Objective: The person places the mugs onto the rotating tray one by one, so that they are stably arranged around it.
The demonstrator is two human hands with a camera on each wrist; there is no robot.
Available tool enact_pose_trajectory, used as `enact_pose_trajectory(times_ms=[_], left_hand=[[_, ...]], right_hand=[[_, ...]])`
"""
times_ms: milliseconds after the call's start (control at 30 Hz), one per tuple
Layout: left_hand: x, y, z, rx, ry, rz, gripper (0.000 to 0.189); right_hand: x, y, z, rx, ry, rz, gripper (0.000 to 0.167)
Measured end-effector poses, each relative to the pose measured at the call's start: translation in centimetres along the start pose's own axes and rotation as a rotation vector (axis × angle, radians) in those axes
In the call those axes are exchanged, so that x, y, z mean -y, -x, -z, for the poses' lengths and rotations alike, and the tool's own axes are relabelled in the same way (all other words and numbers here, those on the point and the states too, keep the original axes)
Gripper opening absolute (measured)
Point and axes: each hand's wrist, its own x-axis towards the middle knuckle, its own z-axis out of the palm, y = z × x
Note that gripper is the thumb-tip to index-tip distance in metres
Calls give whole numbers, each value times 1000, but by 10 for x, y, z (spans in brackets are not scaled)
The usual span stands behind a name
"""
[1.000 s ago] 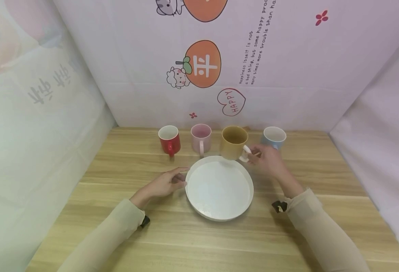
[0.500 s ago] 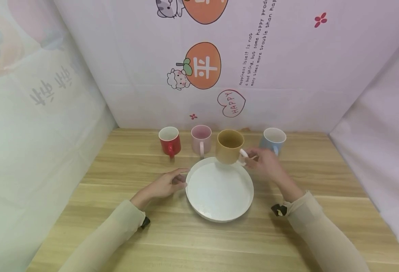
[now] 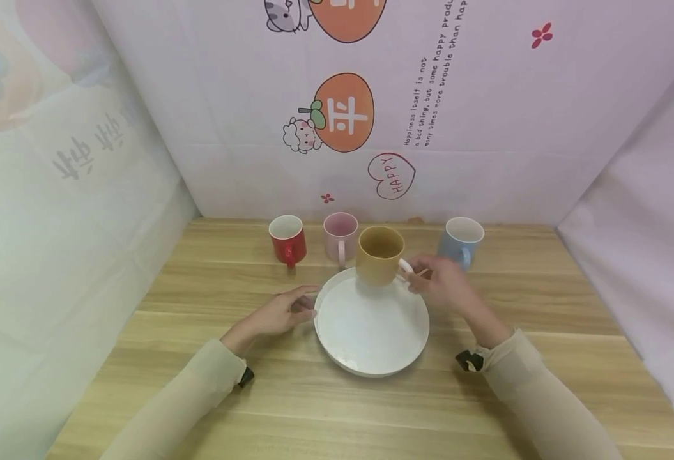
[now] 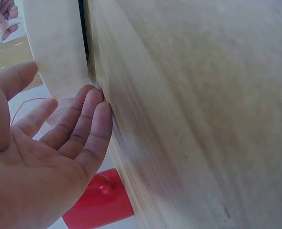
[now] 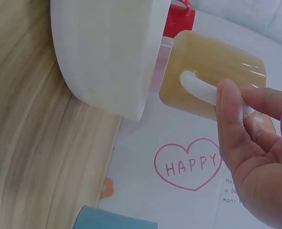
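Observation:
My right hand (image 3: pixel 437 281) pinches the white handle of a mustard-yellow mug (image 3: pixel 378 265). The mug is upright over the back part of a round white tray (image 3: pixel 371 329). In the right wrist view, thumb and fingers close on the handle, and the yellow mug (image 5: pixel 212 62) shows raised above the tray's rim (image 5: pixel 107 57). My left hand (image 3: pixel 276 313) lies at the tray's left side, fingertips right at the rim. The left wrist view shows that hand (image 4: pixel 50 143) palm up, fingers relaxed, holding nothing, beside the tray's wall (image 4: pixel 60 47).
A red mug (image 3: pixel 287 241) and a pink mug (image 3: pixel 337 239) stand along the back of the wooden table (image 3: pixel 337 421). To the right is a light blue mug (image 3: pixel 460 241), close behind my right hand. A printed white cloth (image 3: pixel 474 185) hangs behind the table.
My right hand has carried the yellow mug left and toward me, from the back edge of the tray to over it. The left hand and tray have stayed in place.

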Motion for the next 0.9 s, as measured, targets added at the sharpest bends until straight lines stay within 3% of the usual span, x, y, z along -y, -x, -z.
enact_pose_trajectory(times_ms=[333,900], left_hand=[[-1,0,-1,1,4,7,57],[-2,-1,-1,-1,17,6,57]], right_hand=[[9,0,-8,22,15,-36,22],[9,1,-23,61,99,-17,17]])
